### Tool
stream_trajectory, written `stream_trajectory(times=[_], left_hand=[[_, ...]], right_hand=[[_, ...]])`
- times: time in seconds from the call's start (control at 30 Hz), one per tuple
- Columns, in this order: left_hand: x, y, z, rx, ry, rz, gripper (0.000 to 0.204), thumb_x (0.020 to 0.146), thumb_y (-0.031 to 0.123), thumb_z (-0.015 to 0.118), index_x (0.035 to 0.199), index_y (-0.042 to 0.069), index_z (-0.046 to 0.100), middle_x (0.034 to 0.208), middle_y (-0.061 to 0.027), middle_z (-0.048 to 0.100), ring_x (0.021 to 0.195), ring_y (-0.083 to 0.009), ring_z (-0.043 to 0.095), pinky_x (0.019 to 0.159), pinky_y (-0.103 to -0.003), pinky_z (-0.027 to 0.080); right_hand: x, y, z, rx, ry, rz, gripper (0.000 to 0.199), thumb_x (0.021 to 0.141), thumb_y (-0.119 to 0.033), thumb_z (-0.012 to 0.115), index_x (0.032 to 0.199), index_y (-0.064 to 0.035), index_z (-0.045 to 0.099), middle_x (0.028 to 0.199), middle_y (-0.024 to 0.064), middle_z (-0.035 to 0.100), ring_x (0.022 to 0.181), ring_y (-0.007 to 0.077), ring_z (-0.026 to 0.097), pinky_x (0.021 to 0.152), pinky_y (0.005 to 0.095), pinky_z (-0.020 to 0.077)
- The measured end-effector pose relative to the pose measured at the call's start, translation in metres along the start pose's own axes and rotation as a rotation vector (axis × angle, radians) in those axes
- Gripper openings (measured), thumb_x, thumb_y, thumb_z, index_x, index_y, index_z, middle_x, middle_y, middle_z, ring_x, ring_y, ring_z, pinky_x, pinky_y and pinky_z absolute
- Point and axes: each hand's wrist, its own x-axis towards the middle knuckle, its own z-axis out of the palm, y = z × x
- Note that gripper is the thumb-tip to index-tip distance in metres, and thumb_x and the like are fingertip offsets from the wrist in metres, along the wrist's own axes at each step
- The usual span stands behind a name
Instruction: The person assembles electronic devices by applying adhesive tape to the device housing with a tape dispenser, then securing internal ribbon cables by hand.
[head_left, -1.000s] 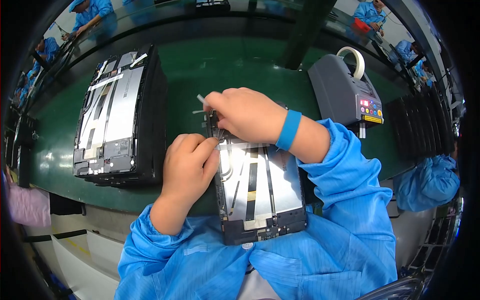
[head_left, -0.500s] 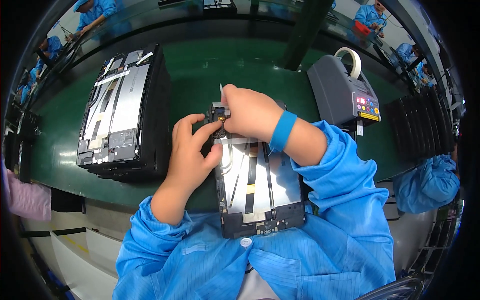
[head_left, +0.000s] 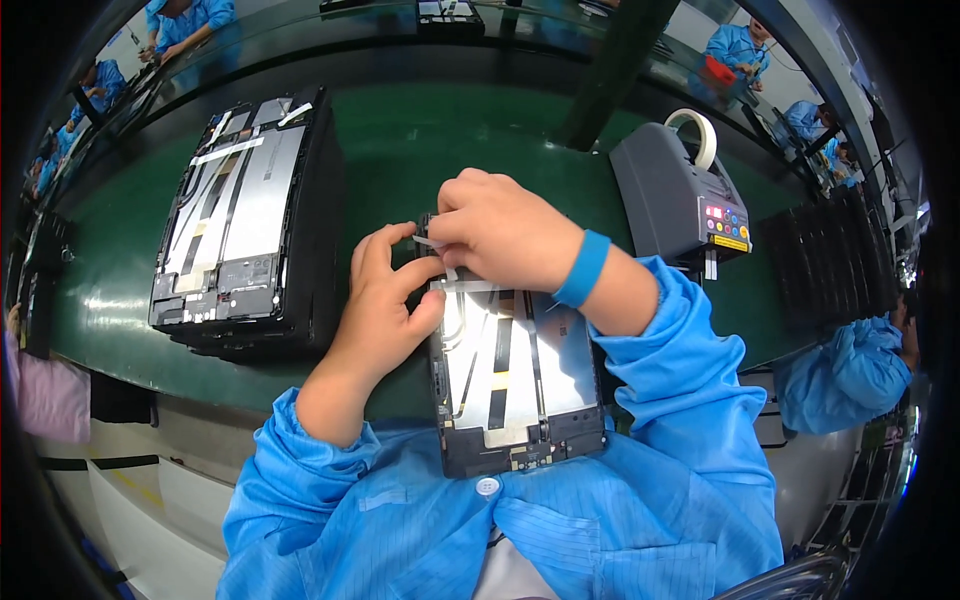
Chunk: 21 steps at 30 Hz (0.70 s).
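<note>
An opened tablet-like device [head_left: 470, 380] lies in front of me, with a silver plate, dark flat cables and black boards at its near end. My right hand [head_left: 505, 230] is closed over its far end and pinches a white strip of tape [head_left: 432, 241]. A blue band circles that wrist. My left hand [head_left: 375, 300] rests along the device's far left edge, fingers spread, index finger and thumb touching it. The right hand hides most of the device's far end.
On the left stands a tall stack of similar opened devices [head_left: 235, 220]. A grey tape dispenser [head_left: 665, 185] with a tape roll on top sits at the right on the green table [head_left: 385, 125]. Black trays [head_left: 820, 250] are stacked further right. Co-workers in blue sit across the line.
My right hand has come nearer and turned, and the white strip now lies flatter between its fingers by the left edge. My left hand has barely moved.
</note>
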Motion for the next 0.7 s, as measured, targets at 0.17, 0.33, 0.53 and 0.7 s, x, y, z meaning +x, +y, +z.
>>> stream_trajectory(times=[0.17,0.33,0.53,0.7], left_hand=[[-0.002,-0.002,0.0,-0.011,0.012,-0.021,0.029,0.072,0.015,0.064,0.101,0.01,0.067,0.129,-0.0192,0.042,0.123,-0.0389,0.036,0.103,-0.046,0.031],[-0.002,-0.004,0.001,-0.015,0.005,-0.009,0.027,0.072,0.015,0.065,0.099,0.009,0.066,0.129,-0.0193,0.043,0.123,-0.0388,0.035,0.103,-0.046,0.031],[-0.001,-0.004,0.0,-0.053,0.001,-0.002,0.028,0.073,0.015,0.065,0.099,0.008,0.066,0.128,-0.0189,0.043,0.123,-0.0393,0.035,0.103,-0.046,0.031],[-0.001,-0.001,0.0,-0.05,-0.008,-0.025,0.028,0.073,0.015,0.064,0.101,0.011,0.067,0.128,-0.0187,0.043,0.124,-0.04,0.035,0.103,-0.047,0.031]], right_hand=[[-0.003,-0.003,0.005,0.036,0.214,0.175,0.018,0.068,-0.017,0.075,0.082,-0.0104,0.066,0.086,0.0074,0.055,0.086,0.0269,0.052,0.078,0.0372,0.043],[-0.008,0.014,0.013,0.317,0.096,0.261,0.014,0.072,-0.016,0.073,0.08,-0.0078,0.067,0.085,0.005,0.056,0.084,0.0223,0.05,0.078,0.0332,0.0424],[-0.012,0.016,-0.002,0.638,-0.072,0.314,0.01,0.082,-0.014,0.067,0.079,-0.0045,0.065,0.074,0.0058,0.055,0.072,0.0162,0.053,0.065,0.0279,0.0436],[-0.008,0.025,-0.008,0.778,-0.155,0.393,0.016,0.086,-0.016,0.064,0.08,-0.0012,0.063,0.073,0.0038,0.058,0.064,0.0107,0.054,0.057,0.0256,0.0428]])
